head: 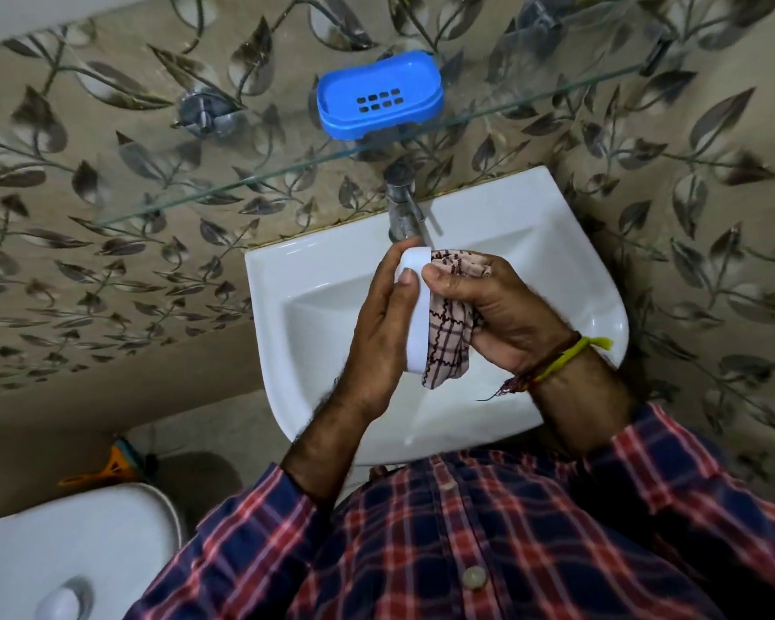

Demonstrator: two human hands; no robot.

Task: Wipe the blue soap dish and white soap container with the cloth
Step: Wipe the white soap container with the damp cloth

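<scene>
The blue soap dish [379, 95] with drain slots sits on the glass shelf [287, 172] above the basin. My left hand [379, 324] grips the white soap container [417, 306] on edge over the basin. My right hand [497, 313] presses the checked pink cloth [449, 337] against the container's open side, thumb on its rim. Most of the container's inside is hidden by the cloth.
A white washbasin [569, 279] lies below my hands, its steel tap [404, 208] just behind them. A white toilet cistern [72, 557] stands at the lower left, with an orange tool [108, 469] on the floor beside it. Leaf-patterned tiles cover the wall.
</scene>
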